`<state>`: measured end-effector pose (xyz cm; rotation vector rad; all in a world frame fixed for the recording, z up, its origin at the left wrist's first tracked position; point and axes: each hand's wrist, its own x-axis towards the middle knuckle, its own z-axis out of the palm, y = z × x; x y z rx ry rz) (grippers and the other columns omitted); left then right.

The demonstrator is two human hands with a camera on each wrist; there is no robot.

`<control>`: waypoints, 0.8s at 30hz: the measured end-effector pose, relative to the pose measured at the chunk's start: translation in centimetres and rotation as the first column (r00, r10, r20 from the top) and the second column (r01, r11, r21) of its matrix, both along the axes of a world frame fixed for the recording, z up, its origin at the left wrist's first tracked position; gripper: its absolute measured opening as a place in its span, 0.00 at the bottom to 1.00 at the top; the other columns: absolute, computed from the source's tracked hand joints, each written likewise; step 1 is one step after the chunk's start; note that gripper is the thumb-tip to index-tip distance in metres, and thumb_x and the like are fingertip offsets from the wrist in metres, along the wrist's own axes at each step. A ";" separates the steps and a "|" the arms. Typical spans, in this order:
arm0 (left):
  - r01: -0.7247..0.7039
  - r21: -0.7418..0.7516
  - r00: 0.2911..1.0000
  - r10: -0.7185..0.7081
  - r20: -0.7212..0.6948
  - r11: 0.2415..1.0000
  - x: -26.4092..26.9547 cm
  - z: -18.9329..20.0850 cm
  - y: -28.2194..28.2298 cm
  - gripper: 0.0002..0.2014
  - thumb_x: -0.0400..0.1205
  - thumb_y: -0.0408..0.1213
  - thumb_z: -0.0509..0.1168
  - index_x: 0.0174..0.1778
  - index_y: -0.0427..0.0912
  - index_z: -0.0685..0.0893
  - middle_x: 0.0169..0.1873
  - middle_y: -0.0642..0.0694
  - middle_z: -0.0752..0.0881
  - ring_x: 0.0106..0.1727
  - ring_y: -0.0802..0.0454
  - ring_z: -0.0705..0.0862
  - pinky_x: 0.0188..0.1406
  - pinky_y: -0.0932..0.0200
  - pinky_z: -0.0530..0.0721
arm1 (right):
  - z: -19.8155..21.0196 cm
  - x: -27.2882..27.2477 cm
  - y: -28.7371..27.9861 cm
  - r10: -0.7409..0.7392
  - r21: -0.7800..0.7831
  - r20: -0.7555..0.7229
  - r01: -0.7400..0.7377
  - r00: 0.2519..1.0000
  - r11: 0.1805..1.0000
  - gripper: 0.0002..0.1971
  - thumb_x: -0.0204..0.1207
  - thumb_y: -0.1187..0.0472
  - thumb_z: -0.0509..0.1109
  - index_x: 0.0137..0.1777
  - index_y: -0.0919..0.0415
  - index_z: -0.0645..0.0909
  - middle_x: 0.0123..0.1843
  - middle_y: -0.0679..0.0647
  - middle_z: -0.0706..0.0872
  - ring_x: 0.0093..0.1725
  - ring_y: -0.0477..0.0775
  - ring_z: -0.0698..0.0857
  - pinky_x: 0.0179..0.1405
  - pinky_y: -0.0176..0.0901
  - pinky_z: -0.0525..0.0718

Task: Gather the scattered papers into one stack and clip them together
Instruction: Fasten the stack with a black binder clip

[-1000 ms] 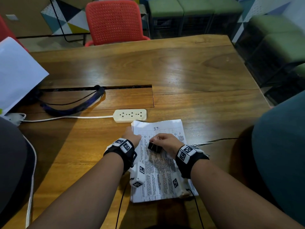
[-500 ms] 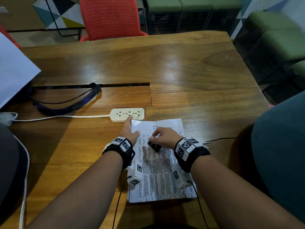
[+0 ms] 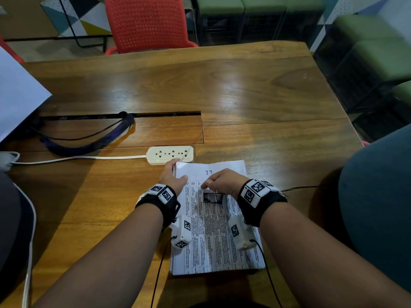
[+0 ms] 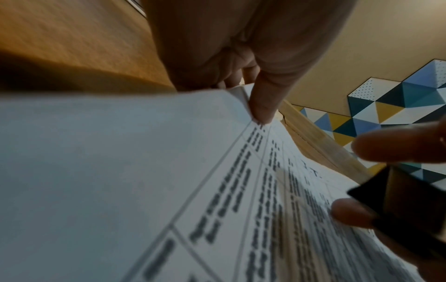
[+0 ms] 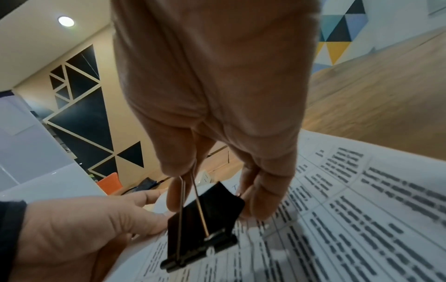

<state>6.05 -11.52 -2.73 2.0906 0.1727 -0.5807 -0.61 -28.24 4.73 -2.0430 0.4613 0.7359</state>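
Observation:
A stack of printed papers [image 3: 219,243] lies on the wooden table [image 3: 244,96] in front of me. My left hand [image 3: 178,172] pinches its far-left corner, which is lifted a little; the thumb [image 4: 263,106] lies on top and the fingers go underneath. My right hand [image 3: 211,185] holds a black binder clip [image 3: 212,197] by its wire handles just above the upper part of the top page. In the right wrist view the clip [image 5: 205,225] hangs from my fingertips with its jaws closed, next to the left hand [image 5: 72,229]. The clip [image 4: 410,206] also shows in the left wrist view.
A white power strip [image 3: 170,154] with its cable lies just beyond the stack's far edge, touching my left fingertips. A dark blue strap [image 3: 89,145] curls by the table slot. A white sheet [image 3: 17,96] is at far left, a red chair [image 3: 146,23] behind, a teal seat [image 3: 378,196] right.
My left hand has slid forward along the stack's left edge to the far corner and taken hold of it. The right hand has kept the clip over the top page.

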 end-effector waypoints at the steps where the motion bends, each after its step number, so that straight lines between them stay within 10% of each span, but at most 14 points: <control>1: -0.007 -0.002 1.000 0.007 0.000 1.000 0.0 0.0 0.0 0.28 0.77 0.33 0.69 0.70 0.59 0.71 0.60 0.45 0.84 0.52 0.43 0.86 0.50 0.49 0.87 | 0.1 0.2 0.0 0.008 0.004 -0.009 -0.008 1.000 1.000 0.13 0.82 0.58 0.62 0.56 0.55 0.89 0.50 0.48 0.87 0.45 0.46 0.80 0.48 0.40 0.79; 5: -0.014 -0.011 1.000 0.014 0.013 1.000 0.1 0.0 -0.1 0.26 0.76 0.30 0.69 0.66 0.57 0.73 0.55 0.46 0.84 0.47 0.46 0.86 0.34 0.60 0.82 | 0.3 0.9 0.0 0.005 -0.010 -0.025 -0.006 1.000 1.000 0.15 0.84 0.58 0.58 0.56 0.56 0.88 0.36 0.45 0.80 0.35 0.46 0.77 0.47 0.46 0.83; 10: -0.057 -0.037 0.998 0.057 0.009 0.998 0.0 0.1 -0.1 0.28 0.73 0.32 0.71 0.66 0.57 0.73 0.59 0.46 0.84 0.54 0.45 0.85 0.52 0.51 0.86 | 0.4 1.6 0.1 -0.071 0.106 0.024 0.068 0.997 0.992 0.16 0.83 0.53 0.59 0.55 0.59 0.87 0.58 0.64 0.86 0.52 0.62 0.84 0.55 0.52 0.83; 18: -0.056 0.005 0.998 0.056 0.011 0.998 0.1 0.3 -0.2 0.28 0.74 0.34 0.71 0.70 0.54 0.74 0.59 0.48 0.83 0.56 0.46 0.84 0.52 0.51 0.86 | -0.5 1.6 0.3 -0.086 0.193 0.013 0.082 0.996 0.978 0.11 0.81 0.58 0.65 0.42 0.52 0.89 0.41 0.57 0.84 0.40 0.53 0.79 0.38 0.43 0.79; 21: -0.072 -0.012 0.997 0.072 0.009 0.997 0.0 0.3 -0.4 0.25 0.75 0.32 0.70 0.66 0.54 0.75 0.55 0.49 0.83 0.51 0.49 0.83 0.36 0.62 0.79 | -0.1 1.6 0.5 -0.178 0.313 0.087 0.142 0.980 0.939 0.07 0.79 0.60 0.68 0.53 0.57 0.86 0.47 0.55 0.85 0.50 0.56 0.83 0.54 0.50 0.83; 24: -0.085 -0.039 0.996 0.086 0.021 0.996 0.0 0.3 -0.5 0.22 0.75 0.32 0.70 0.62 0.55 0.76 0.52 0.50 0.84 0.49 0.50 0.83 0.35 0.63 0.77 | 0.1 2.3 0.1 -0.216 0.335 0.160 0.152 0.963 0.930 0.31 0.73 0.54 0.75 0.75 0.55 0.70 0.54 0.56 0.82 0.58 0.59 0.83 0.64 0.55 0.81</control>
